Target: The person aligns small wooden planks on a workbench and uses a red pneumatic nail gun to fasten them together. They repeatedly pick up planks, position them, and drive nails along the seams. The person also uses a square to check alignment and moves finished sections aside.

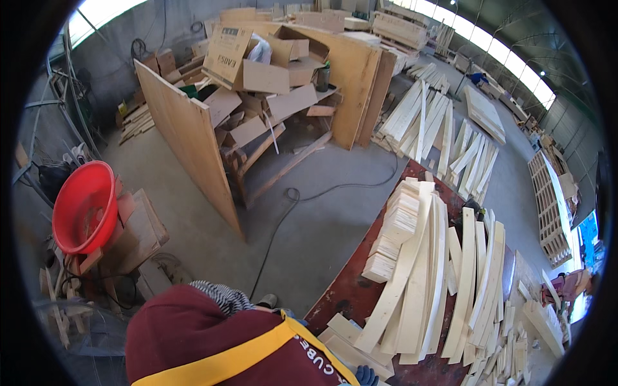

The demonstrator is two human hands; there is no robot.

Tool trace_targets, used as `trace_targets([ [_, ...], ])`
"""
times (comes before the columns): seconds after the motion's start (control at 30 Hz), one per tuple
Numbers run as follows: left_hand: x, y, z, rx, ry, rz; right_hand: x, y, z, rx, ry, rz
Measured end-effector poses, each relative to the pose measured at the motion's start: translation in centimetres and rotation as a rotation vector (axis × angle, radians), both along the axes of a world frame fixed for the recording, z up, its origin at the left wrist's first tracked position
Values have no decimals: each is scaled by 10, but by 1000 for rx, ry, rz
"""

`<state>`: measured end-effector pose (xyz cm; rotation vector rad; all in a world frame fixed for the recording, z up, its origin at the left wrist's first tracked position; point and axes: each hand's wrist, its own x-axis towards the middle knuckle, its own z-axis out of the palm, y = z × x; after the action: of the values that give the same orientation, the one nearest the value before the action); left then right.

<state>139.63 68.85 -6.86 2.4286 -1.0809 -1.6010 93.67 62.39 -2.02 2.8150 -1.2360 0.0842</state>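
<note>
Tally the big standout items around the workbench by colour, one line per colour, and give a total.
Red: 1, the round plastic basin on the left.
Dark red: 1, the workbench top under the pale wood slats.
Pale wood: 1, the large upright plywood sheet standing on the floor.
Brown: 1, the open cardboard box behind it.
Total: 4

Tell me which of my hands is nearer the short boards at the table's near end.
Probably the right: a blue-gloved hand peeks in at the lower edge, right beside the short boards. The left hand is out of view.
</note>
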Motion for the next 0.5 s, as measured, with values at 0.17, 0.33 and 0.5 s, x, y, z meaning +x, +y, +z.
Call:
trace_targets([
  [0.17, 51, -39, 9, -45, 216, -249, 88, 18, -40, 160, -226, -190],
  [0.33, 120, -73, 31, -88, 133, -384, 190, 25, -61, -37, -31, -407],
  [0.5, 207, -59, 42, -61, -204, -254, 239, 21, 15, 409, -89, -659],
])
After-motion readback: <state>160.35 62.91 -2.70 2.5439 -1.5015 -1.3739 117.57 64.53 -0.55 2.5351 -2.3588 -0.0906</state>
